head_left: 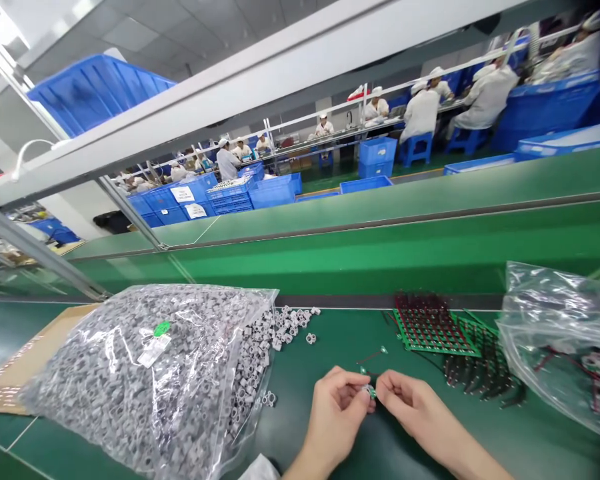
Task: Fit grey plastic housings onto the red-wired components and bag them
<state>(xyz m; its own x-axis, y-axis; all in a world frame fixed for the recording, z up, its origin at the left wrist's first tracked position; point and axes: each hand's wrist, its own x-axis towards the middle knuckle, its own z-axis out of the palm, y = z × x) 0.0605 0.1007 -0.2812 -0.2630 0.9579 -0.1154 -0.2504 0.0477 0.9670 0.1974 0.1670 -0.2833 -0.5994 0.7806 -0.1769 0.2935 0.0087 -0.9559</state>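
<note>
My left hand (336, 415) is closed in a pinch on a small green circuit board (371, 391), which appears to sit at a small grey plastic ring. My right hand (411, 405) meets it from the right, thumb and forefinger pressed together at the board's edge; what lies between those fingertips is hidden. Just beyond the fingers lies a little green board with a thin wire (383, 350). Loose grey plastic rings (285, 325) spill from the mouth of a big clear bag (130, 380) on the left.
Green circuit board panels (433, 327) with dark red and black wires lie at the right back. Beside them stands a clear plastic bag (545, 313) holding wired parts. Cardboard (10, 380) lies under the big bag. A metal shelf frame crosses above; people in white work beyond.
</note>
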